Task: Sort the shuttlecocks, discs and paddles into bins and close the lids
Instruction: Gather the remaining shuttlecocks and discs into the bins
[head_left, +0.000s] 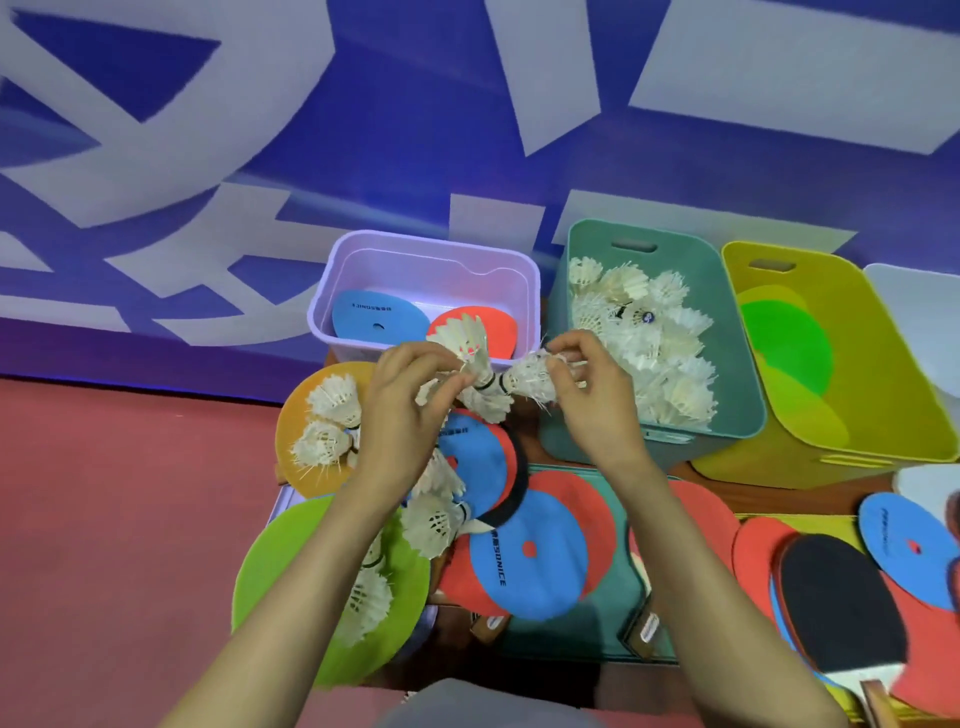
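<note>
Inspector: What did the hands hold?
Assessor: At frame centre, left hand and right hand had fingers pinched shut on clustered shuttlecocks, seemingly separating them for the teal bin at centre right, which already held many.

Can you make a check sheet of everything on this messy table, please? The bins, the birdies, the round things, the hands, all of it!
Surface: table almost hidden under discs, paddles and lids.
Job's things: teal bin heaped with shuttlecocks; purple bin holds a blue and a red disc; yellow bin holds green discs. All bins open. Loose shuttlecocks lie on the orange disc and green disc. Black paddle at right.
Clutter: nothing seen beyond the job's things.
Grippers: left hand and right hand each pinch shuttlecocks with the fingers, above the table.
Cables: nothing seen.
Surroundings: blue banner, red floor.
</note>
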